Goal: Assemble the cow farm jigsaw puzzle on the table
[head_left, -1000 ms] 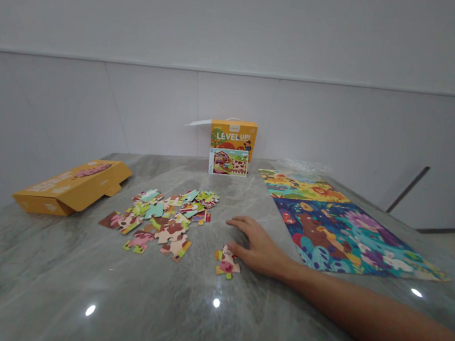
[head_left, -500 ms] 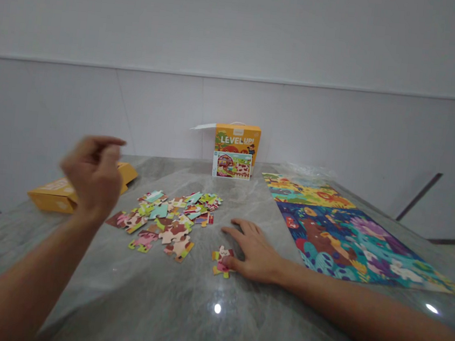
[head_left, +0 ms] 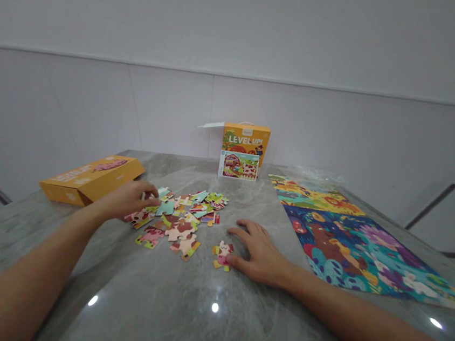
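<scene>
My left hand is low over the left edge of a heap of jigsaw puzzle pieces. Its fingers are curved, with a gap between thumb and forefinger, and they partly cover the pieces beneath. On the grey tabletop to the right of the heap lies a single puzzle piece with a pale animal face, pink and yellow-green. My right hand rests beside it with fingers spread, its thumb at the piece's right edge. Nothing is gripped in the right hand.
A yellow box lies behind my left forearm. Against the wall stands an orange "LEVEL UP!" box, with a farm picture card before it. Two assembled puzzles, a yellow one and a dark blue one, lie at right, near clear plastic wrap.
My left hand has come down from the air, its fist loosened, to the left side of the heap. My right hand stays by the single piece. The view has turned slightly left.
</scene>
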`<action>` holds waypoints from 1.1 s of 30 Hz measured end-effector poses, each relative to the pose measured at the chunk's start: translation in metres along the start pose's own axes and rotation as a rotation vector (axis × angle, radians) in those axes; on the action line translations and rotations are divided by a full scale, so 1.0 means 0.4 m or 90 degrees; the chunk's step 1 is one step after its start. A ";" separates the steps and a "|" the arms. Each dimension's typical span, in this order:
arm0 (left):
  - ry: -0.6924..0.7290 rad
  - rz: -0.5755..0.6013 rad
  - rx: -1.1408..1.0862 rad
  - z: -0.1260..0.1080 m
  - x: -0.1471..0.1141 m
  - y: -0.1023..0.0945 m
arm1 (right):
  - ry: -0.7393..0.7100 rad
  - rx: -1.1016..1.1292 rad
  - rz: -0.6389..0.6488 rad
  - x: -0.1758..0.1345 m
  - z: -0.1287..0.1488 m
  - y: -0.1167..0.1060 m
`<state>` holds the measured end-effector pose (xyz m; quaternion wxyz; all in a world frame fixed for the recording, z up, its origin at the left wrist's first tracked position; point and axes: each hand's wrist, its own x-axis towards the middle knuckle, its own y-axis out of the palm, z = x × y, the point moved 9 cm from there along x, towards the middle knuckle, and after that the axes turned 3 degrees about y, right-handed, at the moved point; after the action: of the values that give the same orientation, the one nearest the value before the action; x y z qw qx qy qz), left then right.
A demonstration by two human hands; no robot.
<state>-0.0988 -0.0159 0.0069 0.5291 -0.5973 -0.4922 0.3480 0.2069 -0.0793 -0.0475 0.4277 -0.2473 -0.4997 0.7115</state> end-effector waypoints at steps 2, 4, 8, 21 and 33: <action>0.080 0.041 -0.011 -0.085 -0.002 0.032 | 0.000 0.001 -0.002 0.002 0.002 0.000; 0.141 0.075 -0.012 -0.153 -0.012 0.062 | -0.012 0.016 0.001 0.001 0.004 -0.001; 0.174 0.158 -0.019 -0.209 -0.028 0.118 | -0.093 0.058 0.010 -0.004 0.023 -0.006; 0.140 0.153 -0.242 -0.213 -0.024 0.133 | -0.096 0.105 0.013 -0.003 0.021 -0.003; 0.172 -0.015 -0.456 -0.392 -0.052 0.179 | -0.102 0.302 -0.090 0.004 0.037 -0.048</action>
<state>0.0581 -0.0782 -0.0340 0.3511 -0.7791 -0.5151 0.0659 0.2017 -0.0829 -0.0239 0.4813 -0.0474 -0.3673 0.7945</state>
